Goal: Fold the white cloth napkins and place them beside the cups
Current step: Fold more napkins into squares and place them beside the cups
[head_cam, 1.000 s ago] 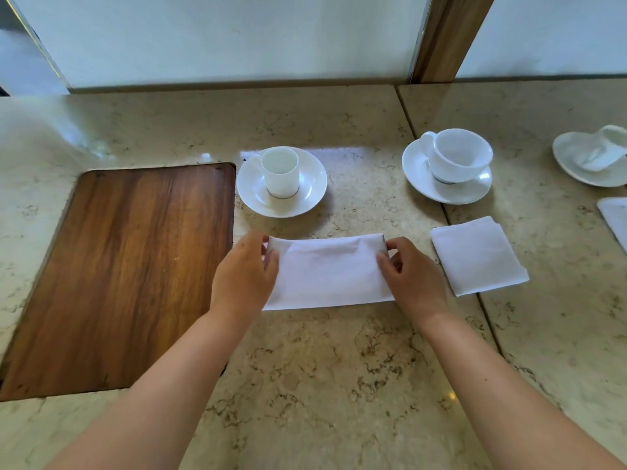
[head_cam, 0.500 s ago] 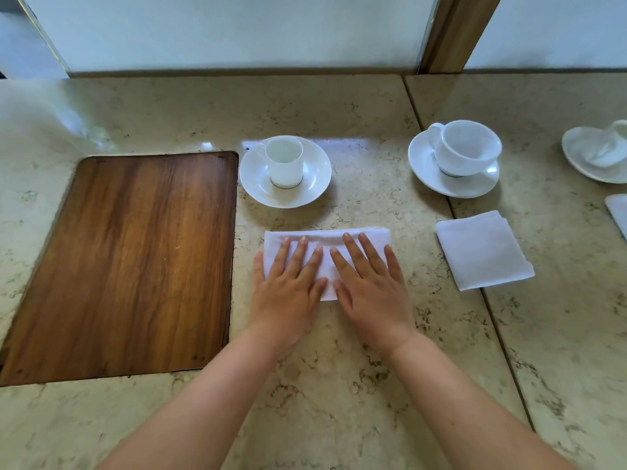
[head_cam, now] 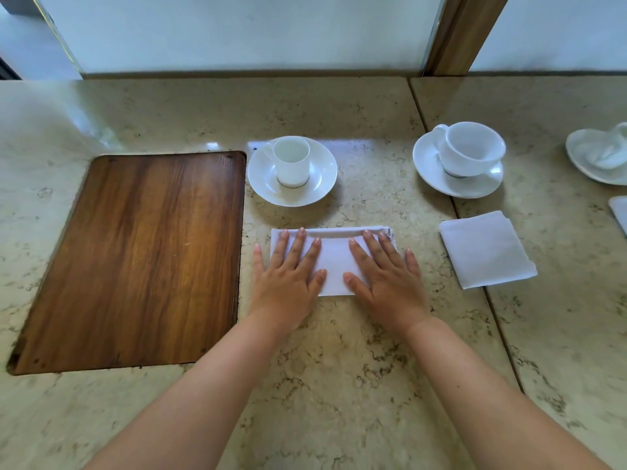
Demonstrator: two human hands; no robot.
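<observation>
1. My fingers (head_cam: 294, 247) lie straight and spread — nothing gripped. Both palms press flat on the white napkin (head_cam: 334, 262): my left hand (head_cam: 288, 283) covers its left end, little finger spilling onto the counter (head_cam: 339, 385), and my right hand (head_cam: 386, 283) covers its right end.

2. The napkin is a long folded band on the counter, just in front of the small cup (head_cam: 291, 161) on its saucer (head_cam: 322, 184). Its far edge shows a doubled layer along the fold.

3. Step in hand, as I judge it: smoothing and setting the crease of this fold. The band still looks too long beside the finished napkin (head_cam: 487, 249), which sits as a neat square in front of the wide cup (head_cam: 470, 149).

4. Next move, I think: pinch one short end, carry it over to meet the other, keep the edges aligned so the layers do not slide, then press again — and leave it beside the small cup.

5. Against half a second ago: my hands were side by side in the middle of the napkin; now they have slid apart toward its ends, baring the centre. The napkin itself has not shifted.

6. Further out: a wooden board (head_cam: 142, 259) is set into the counter on my left; another saucer (head_cam: 597, 157) sits at the far right edge.
</observation>
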